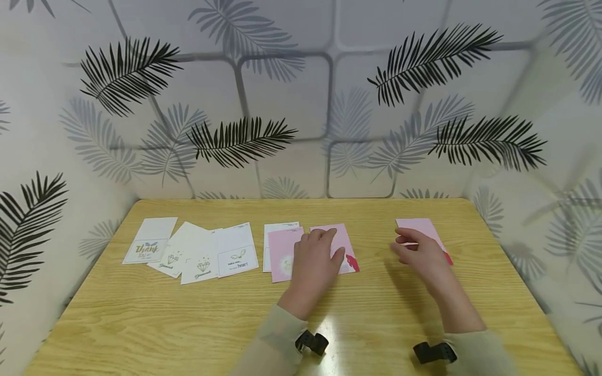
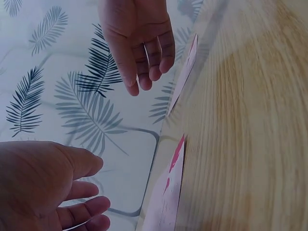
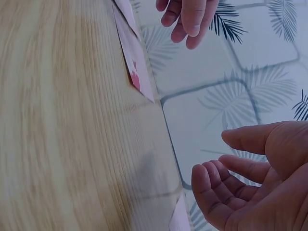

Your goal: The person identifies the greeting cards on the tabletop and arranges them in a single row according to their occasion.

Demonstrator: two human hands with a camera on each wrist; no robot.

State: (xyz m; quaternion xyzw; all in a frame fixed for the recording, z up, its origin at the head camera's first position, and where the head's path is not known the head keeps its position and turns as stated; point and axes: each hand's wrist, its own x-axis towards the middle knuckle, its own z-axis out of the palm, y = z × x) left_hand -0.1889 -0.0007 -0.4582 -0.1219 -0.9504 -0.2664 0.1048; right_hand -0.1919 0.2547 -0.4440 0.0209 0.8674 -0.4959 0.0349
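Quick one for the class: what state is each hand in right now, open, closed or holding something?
Left hand: open, fingers loosely bent, holding nothing.
Right hand: open, fingers loosely bent, holding nothing.

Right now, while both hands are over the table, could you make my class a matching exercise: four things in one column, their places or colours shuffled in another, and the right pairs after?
Column one
1. thank-you card
2. table
3. left hand
4. right hand

Column two
A. raised, empty, toward the right end
B. lying far left, gold-lettered
C. yellowish wood
D. raised, empty, near the middle

Pairs: 1-B, 2-C, 3-D, 4-A
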